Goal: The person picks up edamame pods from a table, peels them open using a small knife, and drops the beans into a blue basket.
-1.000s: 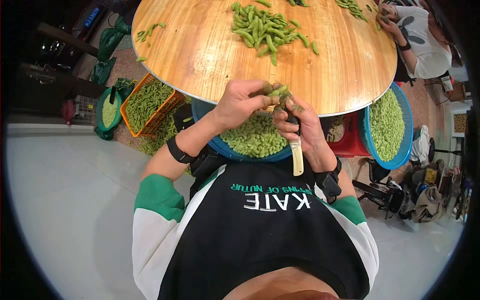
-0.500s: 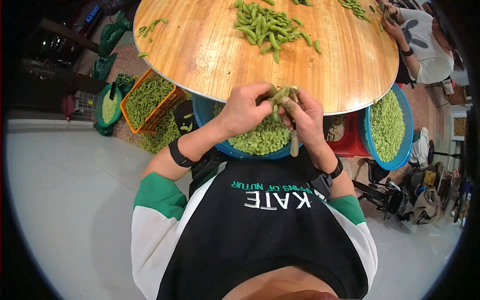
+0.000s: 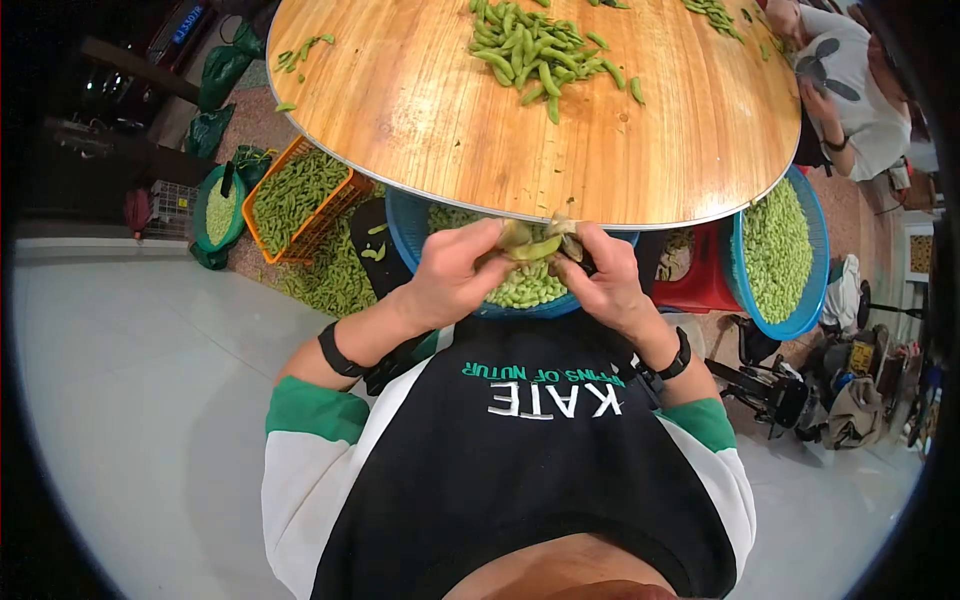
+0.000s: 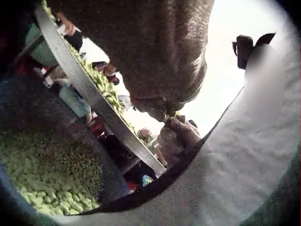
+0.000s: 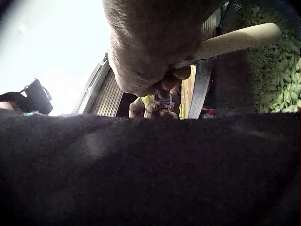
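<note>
In the head view, a green bean pod (image 3: 535, 250) lies between the fingertips of both hands, just off the table's near edge and over a blue basin (image 3: 403, 232) of shelled beans (image 3: 530, 290). My left hand (image 3: 452, 268) pinches the pod between thumb and fingers. Opposite it, my right hand (image 3: 610, 280) has thumb and fingers curled at the pod's other end. From that hand, in the right wrist view, juts a tool's pale handle (image 5: 240, 41); its working end is hidden. A heap of whole pods (image 3: 530, 50) lies on the round wooden table (image 3: 390, 130).
At the left stand an orange crate (image 3: 297, 255) of pods and a green basin (image 3: 236, 215), with loose pods (image 3: 330, 275) on the floor. Another blue basin (image 3: 823, 255) of beans stands right, beside a red stool (image 3: 700, 275). Another person (image 3: 850, 95) sits at the table's far right.
Both my hands have come down from the table's edge to over the basin, nearer my chest. The pale handle has gone out of sight in the head view. The other person's near hand has drawn back.
</note>
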{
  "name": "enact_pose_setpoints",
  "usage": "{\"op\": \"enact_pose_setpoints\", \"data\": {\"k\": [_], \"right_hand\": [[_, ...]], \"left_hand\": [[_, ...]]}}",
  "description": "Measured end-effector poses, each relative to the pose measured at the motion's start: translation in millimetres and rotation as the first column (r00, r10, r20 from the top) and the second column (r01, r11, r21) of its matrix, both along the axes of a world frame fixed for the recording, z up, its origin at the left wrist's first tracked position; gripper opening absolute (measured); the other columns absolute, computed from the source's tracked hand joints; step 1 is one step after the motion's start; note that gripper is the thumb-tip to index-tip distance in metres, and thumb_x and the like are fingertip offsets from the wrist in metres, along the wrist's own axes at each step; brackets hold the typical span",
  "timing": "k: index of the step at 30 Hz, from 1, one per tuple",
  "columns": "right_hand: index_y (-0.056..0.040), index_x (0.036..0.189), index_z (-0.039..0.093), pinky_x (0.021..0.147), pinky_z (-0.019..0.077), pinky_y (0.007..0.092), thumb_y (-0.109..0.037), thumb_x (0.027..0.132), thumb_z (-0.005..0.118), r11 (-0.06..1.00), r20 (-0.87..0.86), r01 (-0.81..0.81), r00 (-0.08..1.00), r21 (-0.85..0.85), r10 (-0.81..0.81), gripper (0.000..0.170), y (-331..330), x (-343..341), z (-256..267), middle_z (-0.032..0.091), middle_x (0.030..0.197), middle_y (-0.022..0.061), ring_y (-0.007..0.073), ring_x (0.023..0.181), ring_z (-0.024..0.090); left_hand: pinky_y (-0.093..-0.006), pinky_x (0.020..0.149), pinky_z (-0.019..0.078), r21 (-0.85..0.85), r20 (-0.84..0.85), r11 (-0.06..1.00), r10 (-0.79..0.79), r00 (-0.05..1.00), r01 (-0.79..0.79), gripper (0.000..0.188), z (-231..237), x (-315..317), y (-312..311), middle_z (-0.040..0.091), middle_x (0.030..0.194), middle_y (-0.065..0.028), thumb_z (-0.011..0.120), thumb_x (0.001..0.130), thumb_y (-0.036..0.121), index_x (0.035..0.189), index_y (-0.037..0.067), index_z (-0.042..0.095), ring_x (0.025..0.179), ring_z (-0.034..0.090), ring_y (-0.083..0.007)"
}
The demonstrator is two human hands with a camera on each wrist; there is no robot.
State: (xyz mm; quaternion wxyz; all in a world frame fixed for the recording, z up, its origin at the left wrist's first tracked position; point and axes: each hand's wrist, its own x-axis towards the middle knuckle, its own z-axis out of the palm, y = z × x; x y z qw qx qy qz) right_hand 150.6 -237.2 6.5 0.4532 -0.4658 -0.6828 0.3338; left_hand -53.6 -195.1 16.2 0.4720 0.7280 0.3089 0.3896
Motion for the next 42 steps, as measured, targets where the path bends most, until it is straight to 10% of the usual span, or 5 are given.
{"op": "enact_pose_setpoints", "data": {"k": [18, 23, 30, 38, 42], "right_hand": [[0.0004, 0.095, 0.057, 0.055, 0.0427, 0.0210, -0.003, 0.085, 0.054, 0.854, -0.344, -0.048, 0.926, -0.518, -0.157, 0.011, -7, 23, -1, 0.060, 0.071, 0.0013, 0.0059, 0.062, 0.054], [0.0003, 0.095, 0.057, 0.052, 0.0398, 0.0197, -0.003, 0.086, 0.056, 0.883, -0.329, 0.110, 0.901, -0.456, -0.282, 0.009, -7, 26, 0, 0.059, 0.071, 0.0008, 0.0051, 0.060, 0.050], [-0.0018, 0.099, 0.057, 0.045, 0.0344, 0.0176, -0.003, 0.090, 0.056, 0.910, -0.303, 0.340, 0.864, -0.238, -0.402, 0.009, -4, 33, 4, 0.058, 0.069, 0.0017, 0.0026, 0.052, 0.045], [-0.0006, 0.099, 0.056, 0.044, 0.0334, 0.0172, -0.005, 0.092, 0.055, 0.893, -0.398, 0.313, 0.811, -0.324, -0.429, 0.008, 4, 42, 1, 0.056, 0.068, 0.0007, 0.0029, 0.049, 0.042], [-0.0001, 0.119, 0.053, 0.046, 0.0369, 0.0178, -0.006, 0.094, 0.047, 0.892, -0.535, 0.069, 0.779, -0.447, -0.328, 0.027, 19, 30, 14, 0.058, 0.082, 0.0050, 0.0042, 0.055, 0.045]], "left_hand": [[-0.0382, 0.070, 0.0443, 0.444, -0.170, 0.894, 0.018, 0.985, 0.060, 0.020, -4, 28, 3, 0.054, 0.083, -0.0156, 0.068, 0.072, 0.006, 0.085, 0.000, 0.054, 0.079, 0.056, -0.0321], [-0.0376, 0.073, 0.0445, 0.238, -0.081, 0.967, -0.070, 0.994, 0.088, 0.018, -8, 53, 7, 0.053, 0.082, -0.0154, 0.066, 0.073, 0.004, 0.084, 0.000, 0.053, 0.083, 0.055, -0.0324], [-0.0378, 0.068, 0.0456, 0.622, -0.248, 0.780, 0.113, 0.962, 0.069, 0.016, -26, 98, 36, 0.050, 0.078, -0.0133, 0.058, 0.068, 0.001, 0.084, 0.004, 0.054, 0.079, 0.054, -0.0325], [-0.0398, 0.069, 0.0458, 0.904, -0.385, 0.408, 0.907, 0.172, -0.125, 0.015, -11, -42, 123, 0.056, 0.087, -0.0154, 0.056, 0.072, 0.005, 0.087, 0.006, 0.059, 0.085, 0.056, -0.0325], [-0.0407, 0.072, 0.0466, 0.869, -0.228, 0.444, 0.751, 0.619, -0.219, 0.013, 16, -17, 153, 0.057, 0.090, -0.0162, 0.057, 0.073, 0.003, 0.086, 0.005, 0.059, 0.089, 0.056, -0.0339]]}}
